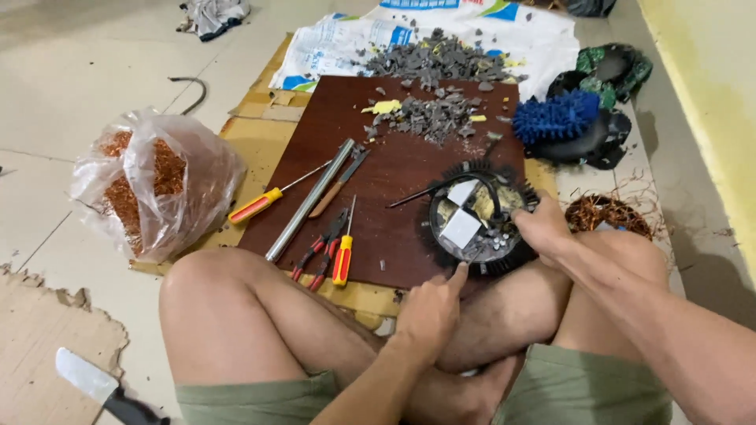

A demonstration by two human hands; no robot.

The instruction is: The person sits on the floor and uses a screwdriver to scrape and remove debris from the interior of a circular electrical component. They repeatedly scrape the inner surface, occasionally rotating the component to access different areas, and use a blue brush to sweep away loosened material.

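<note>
Head cam: right hand (543,228) gripping the rim of a round black finned housing (480,220), fingers curled over its far-right edge. Left hand (431,308) loosely curled, forefinger pressing the near rim. Housing sitting on dark board (394,157). Just left of the grip: yellow-handled screwdriver (343,256), red pliers (319,252). Grey chips (429,114) lying well beyond.

Left hand (429,308) loosely fisted, forefinger stretched forward and up, right hand (543,228) curled in a grip, knuckles up, both forearms bare, legs crossed, knees raised
</note>
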